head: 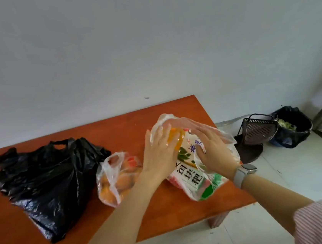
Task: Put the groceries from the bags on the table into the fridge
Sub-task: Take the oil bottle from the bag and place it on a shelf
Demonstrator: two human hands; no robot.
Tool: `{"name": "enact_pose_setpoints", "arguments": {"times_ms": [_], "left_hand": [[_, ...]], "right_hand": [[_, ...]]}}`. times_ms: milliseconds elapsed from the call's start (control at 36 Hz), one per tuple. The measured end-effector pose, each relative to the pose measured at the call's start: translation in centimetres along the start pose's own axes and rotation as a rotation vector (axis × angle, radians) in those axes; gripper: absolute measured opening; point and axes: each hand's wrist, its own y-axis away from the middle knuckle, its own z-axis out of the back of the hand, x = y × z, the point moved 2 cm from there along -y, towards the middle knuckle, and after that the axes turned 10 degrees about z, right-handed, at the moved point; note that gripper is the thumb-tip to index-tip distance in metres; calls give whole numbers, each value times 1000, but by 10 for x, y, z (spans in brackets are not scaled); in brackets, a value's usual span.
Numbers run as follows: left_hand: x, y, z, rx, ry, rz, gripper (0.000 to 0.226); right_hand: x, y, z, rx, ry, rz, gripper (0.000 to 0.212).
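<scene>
Left hand (159, 154) and right hand (213, 152), fingers straight, press either side of clear grocery bag (199, 185) on surface (167, 217). Orange-fruit bag (112, 179) just left of left hand; black bag (48, 180) farther left. All three look full; task barely started.

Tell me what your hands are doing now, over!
Left hand and right hand open, both on the clear bag of packets. Egg bag and black bag untouched on table. Nothing blocking.
</scene>
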Motion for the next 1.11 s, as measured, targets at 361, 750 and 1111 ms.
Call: {"name": "enact_pose_setpoints", "arguments": {"times_ms": [361,750,1111], "left_hand": [[96,-69,-62,195,580,340,27],[127,-101,-116,778,1552,629,12],[108,-111,-96,173,941,535,23]], "right_hand": [[-31,-109,-52,412,90,154,50],[-65,-175,-98,471,-388,-345,31],[-79,-152,-67,386,-210,-340,28]]}}
